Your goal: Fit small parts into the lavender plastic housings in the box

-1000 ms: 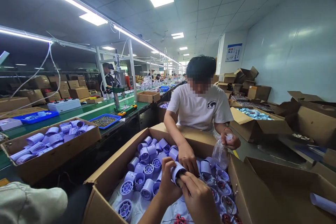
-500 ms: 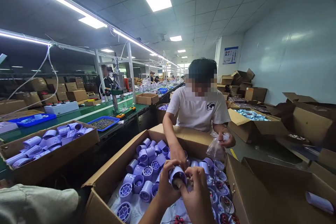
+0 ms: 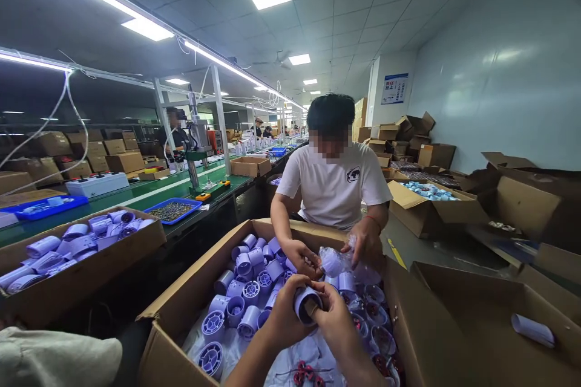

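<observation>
Between my hands is a pale purple plastic cup-shaped housing (image 3: 300, 297), its dark opening tilted toward me. My left hand (image 3: 285, 313) wraps round its left side. At the right rim my right hand (image 3: 334, 319) grips it, the thumb reaching into the opening; what lies inside is hidden. Below my hands, small red parts with wires (image 3: 305, 373) rest on white plastic film. Loose purple housings (image 3: 250, 291) fill the left of the cardboard box (image 3: 206, 269), and several with red parts in clear wrapping (image 3: 373, 313) lie at its right.
Across the box a co-worker (image 3: 333, 181) handles a clear plastic bag (image 3: 358, 263). At left, a carton of purple parts (image 3: 86, 266) and a blue tray of small metal pieces (image 3: 175, 210) stand by the green conveyor. An open carton (image 3: 472, 326) at right holds a purple tube (image 3: 532, 330).
My right hand has closed in on the housing's rim, its fingers now lower round it. The co-worker's hands have come together at the plastic bag, which has moved in over the box.
</observation>
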The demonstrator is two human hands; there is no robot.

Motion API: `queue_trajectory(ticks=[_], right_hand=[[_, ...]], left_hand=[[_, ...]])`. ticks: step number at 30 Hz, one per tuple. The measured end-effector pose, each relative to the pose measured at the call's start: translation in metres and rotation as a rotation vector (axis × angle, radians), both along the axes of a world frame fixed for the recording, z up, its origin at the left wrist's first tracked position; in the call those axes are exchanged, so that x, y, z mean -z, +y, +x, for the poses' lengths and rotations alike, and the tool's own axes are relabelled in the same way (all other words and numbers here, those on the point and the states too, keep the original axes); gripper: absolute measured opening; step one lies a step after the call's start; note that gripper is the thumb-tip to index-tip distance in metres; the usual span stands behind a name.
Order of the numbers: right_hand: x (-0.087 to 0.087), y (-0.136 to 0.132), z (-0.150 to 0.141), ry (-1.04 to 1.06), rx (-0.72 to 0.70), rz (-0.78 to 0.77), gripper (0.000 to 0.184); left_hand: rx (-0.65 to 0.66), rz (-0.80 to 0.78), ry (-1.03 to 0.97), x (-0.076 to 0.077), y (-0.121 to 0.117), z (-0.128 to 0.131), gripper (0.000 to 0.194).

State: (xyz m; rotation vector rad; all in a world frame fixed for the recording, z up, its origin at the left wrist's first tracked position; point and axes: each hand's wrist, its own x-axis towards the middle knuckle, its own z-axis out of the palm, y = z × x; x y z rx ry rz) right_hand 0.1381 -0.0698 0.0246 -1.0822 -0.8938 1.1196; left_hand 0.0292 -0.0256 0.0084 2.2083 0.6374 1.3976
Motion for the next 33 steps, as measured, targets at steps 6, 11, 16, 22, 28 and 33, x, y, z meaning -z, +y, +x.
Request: queue_trajectory(ticks=[6,11,16,22,28,33], right_hand=[[0.007,0.0,-0.001,-0.117,0.044,0.017,0.03],[0.005,0.006,0.013,-0.124,-0.045,0.014,0.033],[-0.008,-0.003,0.092,0.119,0.218,-0.039,0.043],[0.0,-0.029,0.247,0.329,0.771,-0.387,0.006],[-0.015,-0.029,0.252,0.193,0.706,-0.349,0.009],[-0.021,-0.004,0.134,-0.237,0.058,-0.091,0.025]], left_hand=[[0.028,-0.036,0.036,0.001,0.001,-0.004,0.051],[0.08,-0.11,0.074,0.008,0.005,-0.002,0.059],[-0.05,-0.225,0.265,0.016,0.017,0.002,0.031],[-0.08,-0.346,0.886,0.049,0.023,0.009,0.033],[-0.153,-0.389,0.944,0.063,0.03,0.017,0.013],[-0.19,-0.362,0.934,0.044,0.041,0.003,0.008]])
